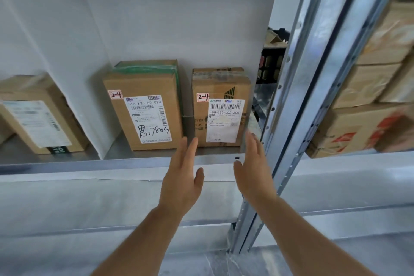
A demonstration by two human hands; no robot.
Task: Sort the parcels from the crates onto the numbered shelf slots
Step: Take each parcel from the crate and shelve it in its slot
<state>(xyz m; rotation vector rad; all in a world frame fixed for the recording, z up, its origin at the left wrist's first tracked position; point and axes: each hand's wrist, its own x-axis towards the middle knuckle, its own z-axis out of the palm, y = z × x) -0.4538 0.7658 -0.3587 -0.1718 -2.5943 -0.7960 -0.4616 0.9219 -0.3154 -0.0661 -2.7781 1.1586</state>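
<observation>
Head view: both hands, left (182, 177) and right (253, 172), flat-fingered, holding nothing.

The shelf (134, 160) is grey metal, smooth and a bit shiny along its front edge. The upright post (291, 101) is shiny metal with small holes. The divider wall (74, 63) looks white, flat and matt. The left box (143, 105) is brown cardboard, matt, with glossy green tape at its top and a white paper label. The right box (220, 107) is brown cardboard with clear shiny tape and a paper label too.
</observation>
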